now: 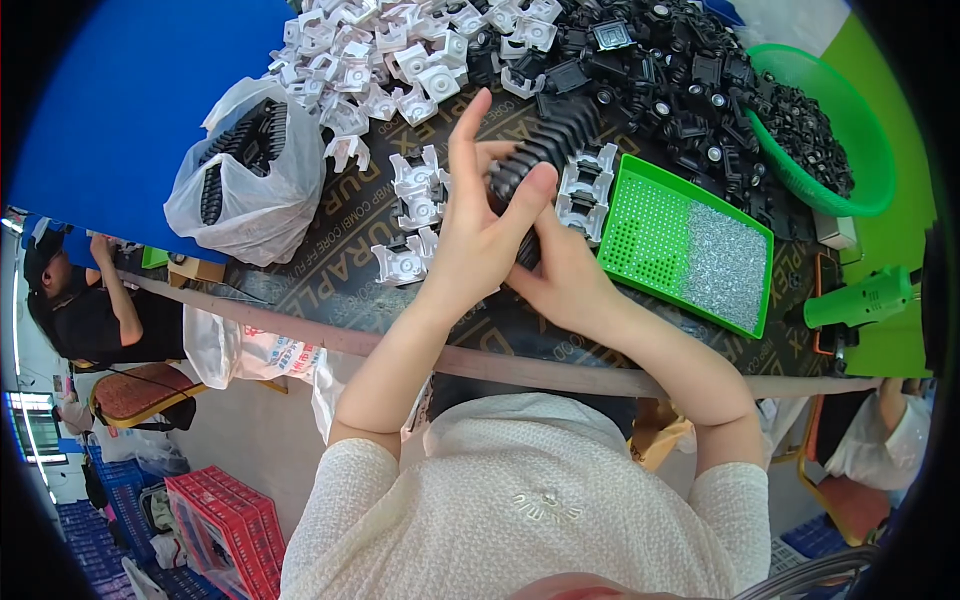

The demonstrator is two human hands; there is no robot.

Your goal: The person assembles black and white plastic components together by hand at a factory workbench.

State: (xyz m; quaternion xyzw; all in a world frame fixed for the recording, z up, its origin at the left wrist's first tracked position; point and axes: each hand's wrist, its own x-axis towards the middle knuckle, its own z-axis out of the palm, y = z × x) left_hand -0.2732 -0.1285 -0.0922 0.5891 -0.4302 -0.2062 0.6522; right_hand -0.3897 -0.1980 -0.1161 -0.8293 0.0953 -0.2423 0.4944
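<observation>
A black ribbed plastic strip (pixel 560 135), like a row of small stacked pieces, lies slantwise between my two hands above the table. My left hand (pixel 478 235) grips its near end, the thumb across it and the index finger stretched up and away. From below and to the right, my right hand (pixel 570 265) is closed around the same strip; most of its fingers are hidden behind the left hand. White plastic brackets with black parts (pixel 418 195) stand just left of my hands. Another white bracket (pixel 588 185) is close on the right, beside the green tray.
The green perforated tray (pixel 622 245) holds small silvery pieces. White brackets (pixel 400 60) and black parts (pixel 670 90) are heaped at the back. A plastic bag (pixel 255 210) of black strips sits left, a green basket (pixel 870 150) and green power tool (pixel 860 298) right. Another person (pixel 90 300) is far left.
</observation>
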